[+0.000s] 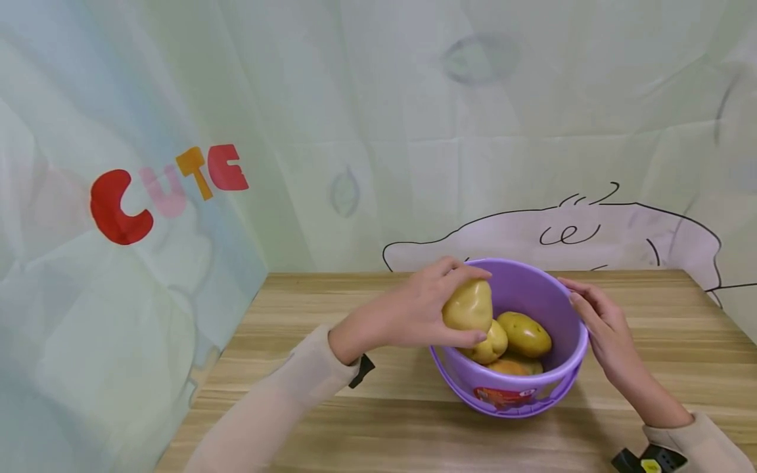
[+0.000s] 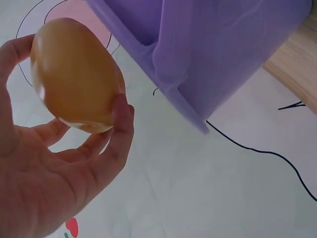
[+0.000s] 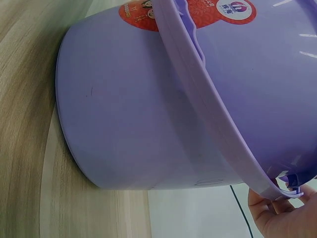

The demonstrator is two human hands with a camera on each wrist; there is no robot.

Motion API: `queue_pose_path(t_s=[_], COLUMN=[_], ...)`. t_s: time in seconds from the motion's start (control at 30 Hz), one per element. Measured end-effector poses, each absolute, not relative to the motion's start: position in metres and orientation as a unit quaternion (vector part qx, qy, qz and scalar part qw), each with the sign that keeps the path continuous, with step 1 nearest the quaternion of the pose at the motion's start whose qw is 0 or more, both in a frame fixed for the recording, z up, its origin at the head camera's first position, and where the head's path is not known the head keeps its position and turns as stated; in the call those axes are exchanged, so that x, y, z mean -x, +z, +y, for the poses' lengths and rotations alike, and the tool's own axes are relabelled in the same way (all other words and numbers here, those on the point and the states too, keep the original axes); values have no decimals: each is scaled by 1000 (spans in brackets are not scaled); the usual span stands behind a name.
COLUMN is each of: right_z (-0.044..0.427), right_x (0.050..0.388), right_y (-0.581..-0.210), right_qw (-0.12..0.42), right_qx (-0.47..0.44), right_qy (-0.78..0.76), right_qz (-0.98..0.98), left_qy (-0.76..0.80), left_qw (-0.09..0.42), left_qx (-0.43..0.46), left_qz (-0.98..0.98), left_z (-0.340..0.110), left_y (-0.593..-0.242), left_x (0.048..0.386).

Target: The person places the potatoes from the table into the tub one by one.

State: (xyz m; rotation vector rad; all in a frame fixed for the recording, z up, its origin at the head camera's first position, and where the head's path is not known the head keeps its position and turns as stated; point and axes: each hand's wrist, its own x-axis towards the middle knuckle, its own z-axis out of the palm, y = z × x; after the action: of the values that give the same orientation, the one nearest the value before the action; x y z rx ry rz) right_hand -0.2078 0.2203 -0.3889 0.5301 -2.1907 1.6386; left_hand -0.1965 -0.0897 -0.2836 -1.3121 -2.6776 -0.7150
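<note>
My left hand grips a smooth, glossy yellow potato over the left side of a purple bucket. In the left wrist view, thumb and fingers curl round the potato, apart from the bucket wall. My right hand holds the bucket's right rim, by the handle joint; the right wrist view shows its fingers at the rim. Inside lie a spotted oval potato, a rounder yellow one partly covered by my left thumb, and something orange-brown lower down, partly hidden.
The bucket stands upright on a wood-grain table, its handle lowered along the front. A printed cloth backdrop with coloured letters rises behind and to the left.
</note>
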Motion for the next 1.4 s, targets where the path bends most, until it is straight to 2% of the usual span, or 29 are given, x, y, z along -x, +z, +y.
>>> queue_pose_path(t_s=[0.73,1.4], right_z=[222,220], right_x=[208,207], right_y=[-387,-388], right_qw=[173,173], right_qx=[-185,-192], right_qy=[576,576], right_qz=[-777,-775], left_qy=[-156,-115], left_qw=[17,23], left_qx=[453,473], left_qz=[-878,-873], left_z=[-44,-33], left_y=[-289,-299], left_x=[198,199])
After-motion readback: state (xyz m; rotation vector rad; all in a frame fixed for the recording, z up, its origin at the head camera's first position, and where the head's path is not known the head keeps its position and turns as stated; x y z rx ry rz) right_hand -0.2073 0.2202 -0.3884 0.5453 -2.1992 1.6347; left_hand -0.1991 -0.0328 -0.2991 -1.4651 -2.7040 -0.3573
